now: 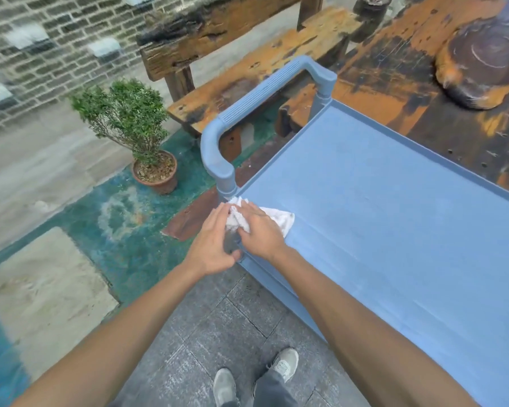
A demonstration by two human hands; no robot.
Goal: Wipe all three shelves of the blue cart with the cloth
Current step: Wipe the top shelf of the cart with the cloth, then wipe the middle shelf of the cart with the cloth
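Here, both grips, left hand [215,245] and right hand [260,230], pinch the cloth [276,220] at the top shelf's [394,215] near-left corner; its long axis runs away to your right.

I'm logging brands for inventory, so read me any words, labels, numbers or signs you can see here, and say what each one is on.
None: no readable text shows in this view.
blue cart: top shelf and handle show no label or number.
cloth: plain white, no tag visible.
plant pot: no marking.
shoes: any logo is too small to tell.
brick wall: blurred, with no sign visible.
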